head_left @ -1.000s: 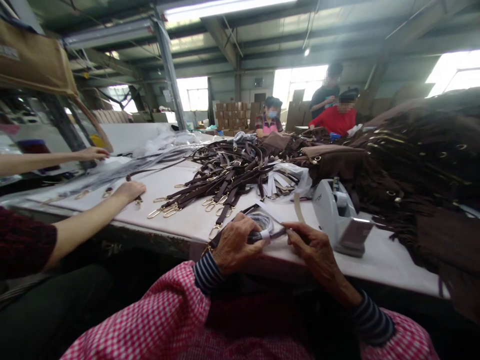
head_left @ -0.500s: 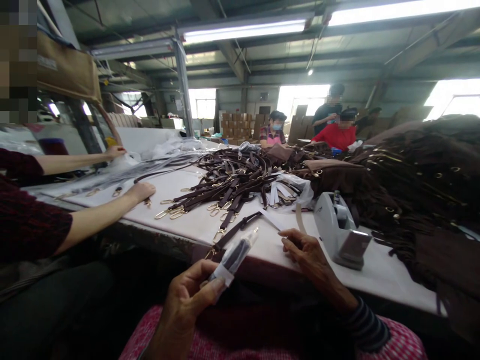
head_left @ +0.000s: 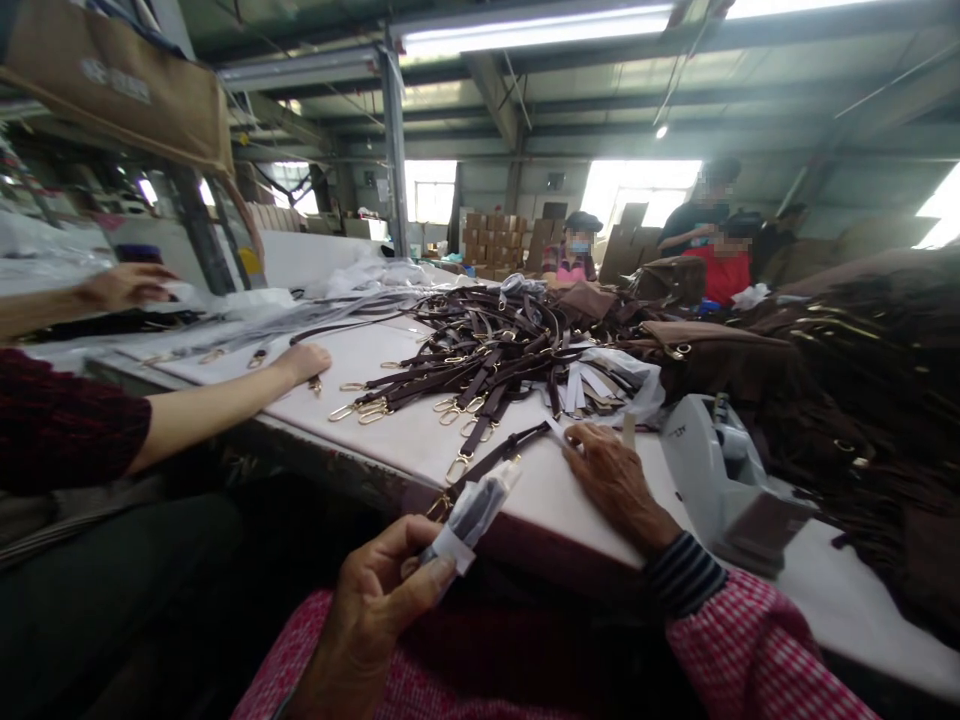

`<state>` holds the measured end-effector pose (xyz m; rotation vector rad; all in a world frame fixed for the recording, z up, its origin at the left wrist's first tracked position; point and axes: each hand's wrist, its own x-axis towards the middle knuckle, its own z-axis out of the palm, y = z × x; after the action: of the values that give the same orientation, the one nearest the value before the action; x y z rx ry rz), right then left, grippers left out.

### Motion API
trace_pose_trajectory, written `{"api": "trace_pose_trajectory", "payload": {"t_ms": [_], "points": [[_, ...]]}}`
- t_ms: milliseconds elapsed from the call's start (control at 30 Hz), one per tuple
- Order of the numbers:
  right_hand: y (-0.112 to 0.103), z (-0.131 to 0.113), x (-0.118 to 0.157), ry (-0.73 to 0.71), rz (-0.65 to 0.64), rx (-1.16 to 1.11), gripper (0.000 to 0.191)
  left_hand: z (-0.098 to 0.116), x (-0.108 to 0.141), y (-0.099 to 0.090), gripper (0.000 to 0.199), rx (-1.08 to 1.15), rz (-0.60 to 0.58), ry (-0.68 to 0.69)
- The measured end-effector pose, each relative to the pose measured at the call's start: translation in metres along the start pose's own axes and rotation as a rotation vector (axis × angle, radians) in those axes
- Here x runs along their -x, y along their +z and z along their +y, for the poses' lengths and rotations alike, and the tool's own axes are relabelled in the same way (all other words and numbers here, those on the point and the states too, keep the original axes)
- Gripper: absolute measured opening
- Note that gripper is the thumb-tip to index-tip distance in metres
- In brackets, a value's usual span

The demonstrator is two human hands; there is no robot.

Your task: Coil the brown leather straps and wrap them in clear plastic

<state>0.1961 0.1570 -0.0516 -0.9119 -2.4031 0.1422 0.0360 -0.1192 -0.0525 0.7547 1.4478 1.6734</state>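
My left hand (head_left: 375,590) pinches a folded dark strap in a clear plastic bag (head_left: 480,500), with a white band around its lower part. The packet tilts up to the right above the table's front edge. My right hand (head_left: 611,480) rests on the tabletop, fingers bent over the end of a white paper strip (head_left: 557,432); its thumb is mostly hidden. Just beyond the packet lies a dark brown strap (head_left: 499,455) with gold clips. Behind it spreads a heap of similar straps (head_left: 480,350), beside more white paper strips (head_left: 589,388).
A grey tape dispenser (head_left: 709,470) stands right of my right hand. Brown bags (head_left: 720,350) pile up at the right. From the left, a co-worker's hand (head_left: 304,362) rests on a strap end, and the other hand (head_left: 127,285) is near plastic bags (head_left: 255,300).
My right hand has moved forward onto the white strip. My left hand keeps the packet in much the same place. The co-worker's far hand has moved left; the view has turned slightly right.
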Motion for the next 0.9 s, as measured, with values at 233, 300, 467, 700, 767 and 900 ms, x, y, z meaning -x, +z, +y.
{"api": "trace_pose_trajectory", "payload": {"t_ms": [233, 300, 467, 700, 767, 900], "points": [[0.005, 0.015, 0.002, 0.129, 0.044, -0.023, 0.023, -0.004, -0.009, -0.002, 0.033, 0.058, -0.003, -0.038], [0.004, 0.019, 0.001, 0.155, 0.041, -0.078, 0.022, -0.005, -0.011, -0.003, 0.032, 0.102, -0.026, -0.046], [-0.003, 0.011, 0.001, 0.155, 0.029, -0.258, 0.031, -0.003, -0.011, -0.003, 0.029, 0.278, -0.027, -0.063], [-0.043, -0.057, 0.052, 0.208, -0.183, -0.728, 0.033, 0.007, -0.007, 0.002, 0.024, 0.453, -0.042, -0.046], [-0.052, -0.074, 0.071, 0.151, -0.285, -0.789, 0.029, 0.009, -0.006, 0.003, 0.023, 0.469, -0.047, -0.04], [-0.056, -0.089, 0.096, 0.053, -0.352, -0.761, 0.022, 0.012, -0.002, 0.007, 0.022, 0.446, -0.07, -0.015]]}}
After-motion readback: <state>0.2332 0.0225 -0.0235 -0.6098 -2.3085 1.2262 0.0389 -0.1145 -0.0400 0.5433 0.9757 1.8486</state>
